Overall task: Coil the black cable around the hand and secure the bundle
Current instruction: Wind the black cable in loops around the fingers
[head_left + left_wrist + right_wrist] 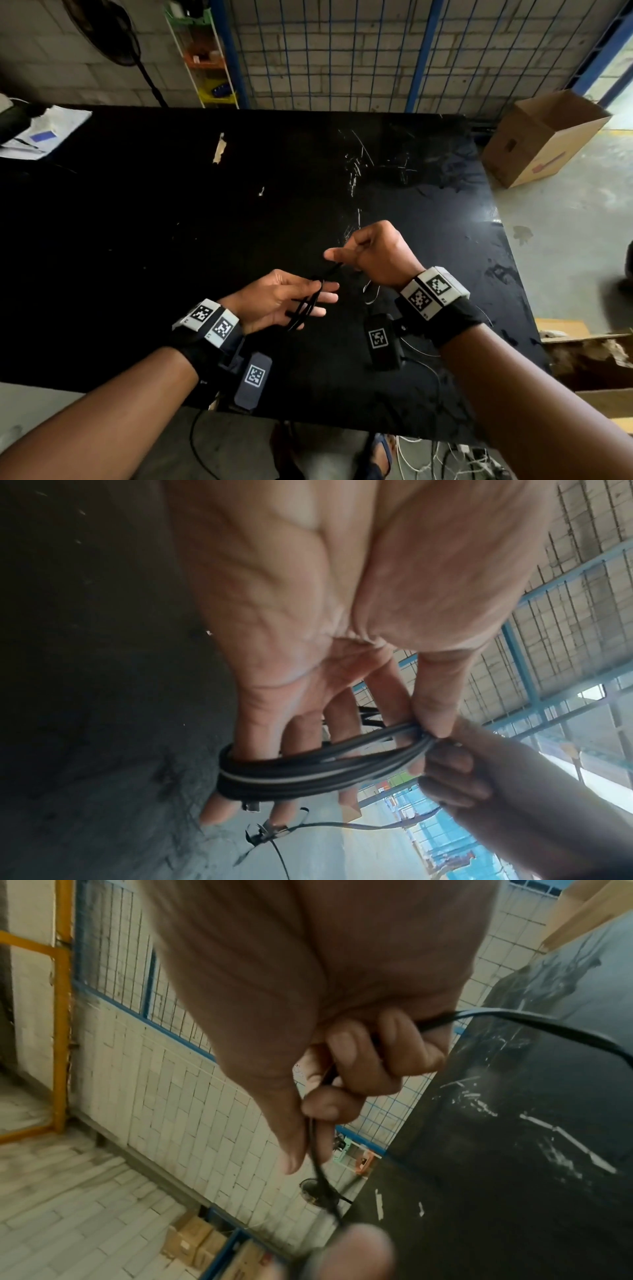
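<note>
Head view, left side: left hand [270,298] palm-up above the near part of the black table [154,212], fingers straight, black cable [306,306] looped several turns round them, thumb pinning the loops against the index finger. A strand runs right to the right hand [375,255], fingers curled tight round it, thumb and forefinger pinching. Cardboard box [544,137] on the floor, far right.

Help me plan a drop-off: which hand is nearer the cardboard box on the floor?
Right. The right hand, gripping the black cable, hangs over the table with the cardboard box beyond it to the right; the left hand, coils round its fingers, is farther left.
</note>
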`<action>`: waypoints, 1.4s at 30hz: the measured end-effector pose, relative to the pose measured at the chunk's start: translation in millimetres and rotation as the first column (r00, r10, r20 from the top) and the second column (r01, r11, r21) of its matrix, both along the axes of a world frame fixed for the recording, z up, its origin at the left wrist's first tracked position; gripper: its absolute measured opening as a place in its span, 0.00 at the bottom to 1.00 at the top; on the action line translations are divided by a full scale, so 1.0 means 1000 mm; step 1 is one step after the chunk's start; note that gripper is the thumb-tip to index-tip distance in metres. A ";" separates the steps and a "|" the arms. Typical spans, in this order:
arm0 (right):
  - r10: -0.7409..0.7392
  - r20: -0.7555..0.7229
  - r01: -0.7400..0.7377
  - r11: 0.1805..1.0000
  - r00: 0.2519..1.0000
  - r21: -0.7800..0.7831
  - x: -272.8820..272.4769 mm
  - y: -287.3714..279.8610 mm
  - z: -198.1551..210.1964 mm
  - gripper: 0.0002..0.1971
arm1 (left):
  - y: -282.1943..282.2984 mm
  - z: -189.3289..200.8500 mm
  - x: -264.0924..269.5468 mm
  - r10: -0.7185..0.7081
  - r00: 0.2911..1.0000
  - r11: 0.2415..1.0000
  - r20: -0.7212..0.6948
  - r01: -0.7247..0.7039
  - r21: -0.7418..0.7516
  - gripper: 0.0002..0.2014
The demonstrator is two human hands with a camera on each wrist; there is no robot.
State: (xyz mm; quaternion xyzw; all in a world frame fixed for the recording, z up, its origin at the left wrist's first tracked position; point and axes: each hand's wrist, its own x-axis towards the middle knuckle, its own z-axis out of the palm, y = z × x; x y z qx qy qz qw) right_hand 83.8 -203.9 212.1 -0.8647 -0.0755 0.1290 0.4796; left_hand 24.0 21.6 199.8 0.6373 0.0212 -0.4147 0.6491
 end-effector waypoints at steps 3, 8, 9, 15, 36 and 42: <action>-0.032 -0.007 0.033 0.998 0.999 0.056 -0.009 0.005 0.005 0.20 | -0.002 -0.006 -0.001 0.029 0.999 0.999 0.038 -0.031 0.033 0.21; -0.007 -0.078 0.034 0.938 0.997 0.344 -0.041 0.016 0.007 0.07 | 0.001 -0.013 0.004 0.282 0.957 0.958 0.070 -0.277 -0.073 0.21; 0.005 -0.105 0.041 0.900 0.994 0.434 -0.047 0.018 0.003 0.08 | 0.003 -0.013 0.006 0.329 0.942 0.940 0.058 -0.321 -0.118 0.21; 0.089 -0.257 0.139 0.652 0.962 0.745 -0.065 0.026 -0.029 0.12 | 0.009 0.006 0.022 0.512 0.859 0.785 -0.025 -0.479 -0.393 0.23; -0.156 -0.337 0.296 0.858 0.928 0.419 -0.017 0.002 -0.080 0.10 | -0.006 0.040 0.005 0.109 0.993 0.675 -0.037 -0.101 -0.731 0.21; -0.082 -0.172 0.131 0.947 0.982 0.294 0.017 -0.008 -0.008 0.11 | -0.009 0.011 -0.006 0.050 0.994 0.906 -0.095 -0.085 -0.415 0.24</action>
